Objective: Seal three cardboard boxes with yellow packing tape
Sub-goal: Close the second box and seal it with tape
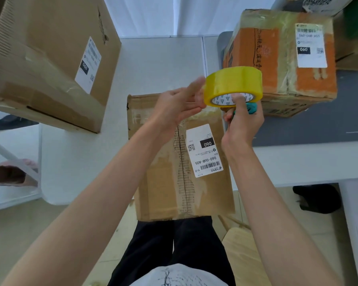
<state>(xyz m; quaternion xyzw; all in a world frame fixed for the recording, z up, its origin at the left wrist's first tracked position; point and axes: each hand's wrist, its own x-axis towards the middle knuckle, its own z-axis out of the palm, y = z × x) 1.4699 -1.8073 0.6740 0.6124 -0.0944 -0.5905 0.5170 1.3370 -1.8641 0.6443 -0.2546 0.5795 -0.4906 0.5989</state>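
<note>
Tape roll [233, 85] (yellow) held in right hand [243, 122] — left hand [177, 106] touching.

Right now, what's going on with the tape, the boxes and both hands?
yellow tape roll: held up above the middle box
middle box: flaps closed, centre seam torn, no yellow tape on it
big box: closed, at left
orange box: closed, wrapped in old clear tape
left hand: fingers straight, touching the roll
right hand: gripping the roll and something teal

Glossy yellow plastic tape roll [234, 84], rough torn matt cardboard box [165, 182], smooth white table [153, 65].
</note>
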